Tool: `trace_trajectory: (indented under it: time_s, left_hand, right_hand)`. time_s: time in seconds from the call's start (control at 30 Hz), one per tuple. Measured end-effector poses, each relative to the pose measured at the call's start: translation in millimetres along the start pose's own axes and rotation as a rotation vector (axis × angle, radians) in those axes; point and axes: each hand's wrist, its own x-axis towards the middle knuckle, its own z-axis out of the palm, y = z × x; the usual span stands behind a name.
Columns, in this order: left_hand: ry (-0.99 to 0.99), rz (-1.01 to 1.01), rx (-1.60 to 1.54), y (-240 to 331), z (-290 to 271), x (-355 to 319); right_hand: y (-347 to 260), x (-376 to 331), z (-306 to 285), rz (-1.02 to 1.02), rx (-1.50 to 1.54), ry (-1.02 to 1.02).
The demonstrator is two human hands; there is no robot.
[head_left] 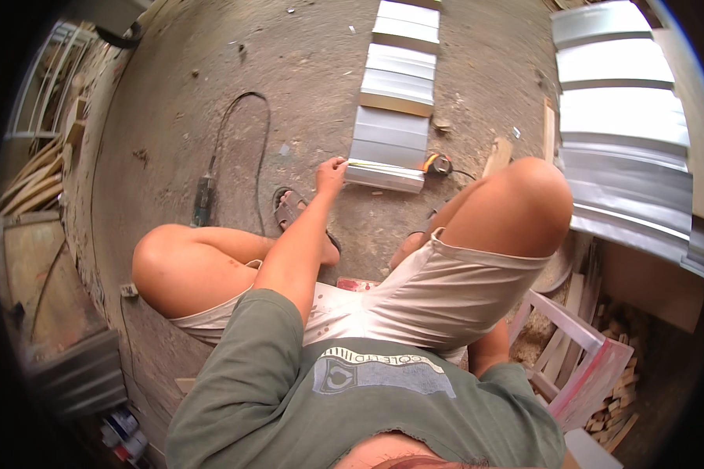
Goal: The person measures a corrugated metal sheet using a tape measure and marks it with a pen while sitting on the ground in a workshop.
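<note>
An angle grinder with its cable lies near a tape measure.

1. Only one view is given: a wide fisheye camera worn on the person's head, looking steeply down over the chest and lap.
2. It faces the concrete floor, which fills the upper half of the picture; the metal sheet strip on it serves as the landmark.
3. Nearest the lens, below the strip, are the green shirt and the two bare knees.
4. The left hand reaches up to the strip's lower left corner, mid-distance from the camera.
5. Right of the strip, further sheets bend toward the rim; the edges are dark vignette.
</note>
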Motion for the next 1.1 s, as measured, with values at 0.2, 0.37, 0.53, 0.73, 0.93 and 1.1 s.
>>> trace_trajectory:
  time_s: [0.2,0.37,0.53,0.73,0.93,1.1]
  left_hand:
    - [0.154,0.122,0.218,30.4,6.8,21.1]
    - [-0.021,0.255,0.530,129.6,-62.4,77.5]
    - [-0.318,0.254,1.450,307.9,-231.4,142.5]
    - [-0.143,0.765,0.797,486.0,-378.2,-45.8]
    - [-0.071,0.666,0.652,416.5,-442.9,-222.5]
    - [0.225,0.485,0.658,302.5,-473.2,-294.2]
  right_hand:
    - [-4.2,12.5,-4.8,-0.035,-0.015,0.004]
    - [-46.3,47.2,-14.1,-0.146,-0.011,-0.005]
    - [-169.1,104.7,-23.7,-0.452,0.093,-0.112]
    - [-324.9,119.3,-62.0,-0.845,0.253,-0.383]
    - [-381.4,117.5,-76.0,-0.915,0.022,-1.107]
    - [-350.7,140.2,-57.6,-0.657,-0.407,-1.216]
